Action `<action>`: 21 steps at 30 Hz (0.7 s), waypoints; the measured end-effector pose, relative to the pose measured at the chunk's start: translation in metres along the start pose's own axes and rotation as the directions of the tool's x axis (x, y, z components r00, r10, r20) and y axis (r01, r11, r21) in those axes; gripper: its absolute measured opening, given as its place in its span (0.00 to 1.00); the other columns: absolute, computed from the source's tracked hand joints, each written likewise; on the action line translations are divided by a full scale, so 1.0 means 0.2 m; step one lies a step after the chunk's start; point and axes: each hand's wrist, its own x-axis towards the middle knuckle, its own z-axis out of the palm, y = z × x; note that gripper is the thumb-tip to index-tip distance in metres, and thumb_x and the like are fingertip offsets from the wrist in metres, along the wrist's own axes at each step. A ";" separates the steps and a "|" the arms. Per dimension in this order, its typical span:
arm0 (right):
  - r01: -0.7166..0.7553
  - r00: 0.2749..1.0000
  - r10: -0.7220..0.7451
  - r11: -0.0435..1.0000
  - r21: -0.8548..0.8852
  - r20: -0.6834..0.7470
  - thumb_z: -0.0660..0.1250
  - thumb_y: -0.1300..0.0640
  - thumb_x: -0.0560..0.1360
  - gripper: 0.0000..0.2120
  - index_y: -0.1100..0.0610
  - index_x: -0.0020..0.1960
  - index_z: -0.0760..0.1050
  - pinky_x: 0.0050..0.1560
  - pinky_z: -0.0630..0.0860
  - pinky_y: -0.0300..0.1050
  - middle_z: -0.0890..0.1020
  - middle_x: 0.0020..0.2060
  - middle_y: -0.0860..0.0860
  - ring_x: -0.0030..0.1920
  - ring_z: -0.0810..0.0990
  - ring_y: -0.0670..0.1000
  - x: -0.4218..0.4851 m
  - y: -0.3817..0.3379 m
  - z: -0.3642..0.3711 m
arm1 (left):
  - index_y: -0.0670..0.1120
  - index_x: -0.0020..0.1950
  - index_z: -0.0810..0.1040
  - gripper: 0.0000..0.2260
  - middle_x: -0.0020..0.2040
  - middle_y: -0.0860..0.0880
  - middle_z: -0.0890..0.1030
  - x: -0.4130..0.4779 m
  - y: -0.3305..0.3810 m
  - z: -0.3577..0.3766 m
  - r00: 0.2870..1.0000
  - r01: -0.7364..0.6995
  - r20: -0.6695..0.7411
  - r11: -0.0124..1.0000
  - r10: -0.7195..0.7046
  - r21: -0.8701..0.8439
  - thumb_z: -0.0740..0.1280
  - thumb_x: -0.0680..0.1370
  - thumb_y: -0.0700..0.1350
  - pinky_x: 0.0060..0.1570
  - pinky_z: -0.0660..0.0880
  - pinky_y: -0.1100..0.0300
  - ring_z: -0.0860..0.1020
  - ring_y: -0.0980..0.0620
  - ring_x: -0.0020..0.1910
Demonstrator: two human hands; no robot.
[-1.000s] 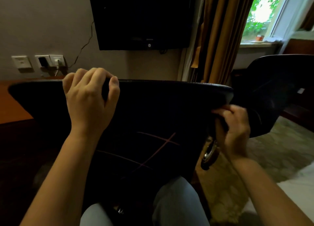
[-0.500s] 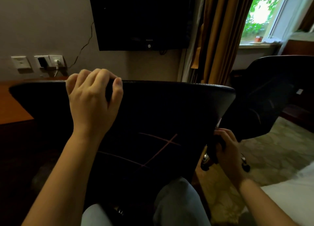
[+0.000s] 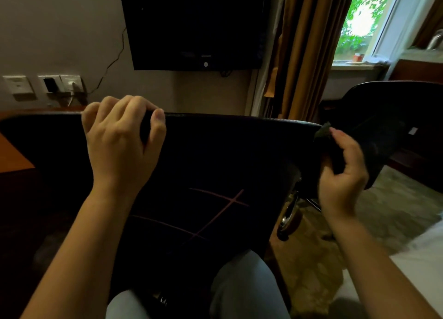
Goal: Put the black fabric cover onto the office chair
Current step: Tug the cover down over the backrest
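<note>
The left hand (image 3: 122,143) curls its fingers (image 3: 158,120) over the top edge of the office chair (image 3: 227,155) back. The right hand (image 3: 342,174) grips the black fabric cover (image 3: 322,134), bunched at the back's right corner.

Hidden behind the top rim of the office chair (image 3: 239,117): the fingertips of the left hand (image 3: 122,143), curled over it. Cut off at the left edge: that chair back's far end. Too dark to tell where the black fabric cover (image 3: 322,134) stops and the upholstery starts; plainly cloth only at the bunched corner pinched by the right hand (image 3: 342,179). Cannot tell whether the dark shape (image 3: 393,112) running off the right edge belongs to the cover or to another chair. Mostly hidden behind the backrest: the chair's base, bar one chrome part (image 3: 288,214). Cut off at the top: the television (image 3: 196,23), its logo too small to read.
</note>
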 end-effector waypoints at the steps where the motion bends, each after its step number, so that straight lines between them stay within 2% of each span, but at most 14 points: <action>1: -0.038 0.999 0.038 0.999 0.003 0.018 0.64 0.69 0.76 0.18 0.55 0.63 0.73 0.67 0.70 0.42 0.77 0.60 0.51 0.63 0.75 0.48 -0.04 0.01 0.01 | 0.42 0.45 0.76 0.15 0.41 0.42 0.79 0.00 0.00 0.00 1.000 0.002 0.002 1.000 -0.002 -0.001 0.56 0.82 0.49 0.52 0.61 0.51 0.71 0.44 0.43; 3: -0.226 0.974 0.227 0.969 0.101 -0.002 0.61 0.63 0.80 0.15 0.45 0.60 0.75 0.64 0.71 0.38 0.79 0.58 0.40 0.61 0.75 0.42 -0.10 0.04 0.02 | 0.42 0.45 0.76 0.15 0.41 0.42 0.79 0.00 0.00 0.00 1.000 0.005 0.005 1.000 -0.004 -0.003 0.56 0.82 0.49 0.52 0.61 0.51 0.72 0.44 0.43; 4: -0.322 0.945 0.326 0.935 0.146 -0.007 0.59 0.62 0.81 0.14 0.46 0.58 0.77 0.60 0.74 0.37 0.82 0.53 0.40 0.58 0.78 0.41 -0.13 0.04 0.02 | 0.42 0.45 0.76 0.14 0.41 0.42 0.79 0.01 0.01 -0.01 1.000 0.002 0.007 1.000 -0.002 -0.004 0.56 0.82 0.49 0.52 0.61 0.51 0.72 0.44 0.43; 5: -0.401 0.914 0.406 0.908 0.120 -0.021 0.58 0.63 0.82 0.14 0.49 0.56 0.78 0.55 0.76 0.35 0.83 0.49 0.40 0.54 0.80 0.41 -0.14 0.04 0.02 | 0.42 0.45 0.76 0.14 0.41 0.42 0.79 0.01 0.01 -0.01 1.000 -0.001 0.009 1.000 0.001 -0.005 0.56 0.82 0.49 0.51 0.61 0.51 0.72 0.44 0.43; 6: -0.421 0.906 0.424 0.902 0.100 -0.012 0.57 0.64 0.82 0.13 0.52 0.56 0.78 0.51 0.76 0.33 0.84 0.46 0.41 0.51 0.81 0.40 -0.15 0.05 0.01 | 0.42 0.45 0.76 0.14 0.41 0.42 0.79 0.01 0.01 -0.01 1.000 -0.005 0.010 1.000 0.005 -0.006 0.56 0.82 0.49 0.51 0.61 0.51 0.72 0.44 0.43; 8: -0.439 0.898 0.440 0.898 0.042 -0.019 0.58 0.62 0.81 0.11 0.57 0.59 0.77 0.50 0.75 0.30 0.84 0.45 0.42 0.50 0.80 0.37 -0.13 0.00 0.02 | 0.42 0.45 0.76 0.14 0.41 0.42 0.79 0.00 0.01 -0.01 1.000 -0.008 0.012 1.000 0.008 -0.009 0.56 0.82 0.49 0.51 0.61 0.51 0.71 0.44 0.43; 9: -0.389 0.920 0.390 0.921 0.021 -0.035 0.60 0.61 0.81 0.11 0.59 0.61 0.76 0.53 0.74 0.29 0.82 0.50 0.44 0.52 0.79 0.37 -0.10 -0.04 0.02 | 0.42 0.45 0.76 0.14 0.41 0.42 0.79 0.00 0.01 -0.02 1.000 -0.006 0.011 1.000 0.007 -0.011 0.56 0.82 0.49 0.51 0.61 0.51 0.71 0.44 0.43; 11: -0.182 0.977 0.182 0.983 0.012 -0.110 0.63 0.62 0.79 0.13 0.59 0.63 0.74 0.61 0.72 0.34 0.80 0.55 0.52 0.57 0.78 0.43 -0.03 -0.10 0.04 | 0.42 0.45 0.75 0.14 0.41 0.42 0.79 0.00 0.00 -0.02 1.000 -0.002 0.011 1.000 0.002 -0.014 0.56 0.82 0.49 0.51 0.61 0.51 0.71 0.45 0.43; 14: 0.010 1.000 -0.009 1.000 0.030 -0.020 0.62 0.68 0.78 0.14 0.63 0.63 0.76 0.65 0.73 0.47 0.79 0.59 0.57 0.62 0.78 0.52 0.09 -0.24 0.10 | 0.42 0.45 0.75 0.14 0.41 0.42 0.79 0.01 0.00 -0.01 1.000 0.008 0.014 1.000 -0.008 -0.006 0.56 0.82 0.49 0.51 0.61 0.51 0.71 0.44 0.43; 16: 0.118 0.986 -0.118 0.993 0.008 0.116 0.61 0.71 0.76 0.17 0.64 0.63 0.75 0.65 0.73 0.51 0.79 0.59 0.56 0.63 0.77 0.52 0.13 -0.33 0.13 | 0.42 0.45 0.75 0.14 0.41 0.42 0.79 0.01 0.00 -0.01 1.000 0.018 0.011 1.000 -0.018 -0.002 0.56 0.82 0.49 0.51 0.61 0.51 0.71 0.43 0.43; 18: 0.248 0.942 -0.238 0.969 -0.014 0.236 0.62 0.72 0.75 0.18 0.64 0.64 0.75 0.66 0.72 0.51 0.79 0.59 0.56 0.63 0.76 0.52 0.15 -0.35 0.13 | 0.42 0.45 0.75 0.14 0.41 0.42 0.79 0.00 0.01 -0.01 1.000 0.017 0.005 1.000 -0.017 -0.008 0.57 0.82 0.49 0.51 0.61 0.51 0.71 0.44 0.43; 21: 0.297 0.910 -0.293 0.954 0.032 0.293 0.62 0.69 0.76 0.17 0.63 0.64 0.75 0.64 0.73 0.52 0.78 0.59 0.55 0.62 0.76 0.53 0.17 -0.30 0.10 | 0.42 0.45 0.75 0.14 0.41 0.43 0.79 0.01 0.01 -0.02 1.000 -0.010 0.006 1.000 0.010 -0.008 0.56 0.82 0.49 0.50 0.61 0.51 0.72 0.43 0.43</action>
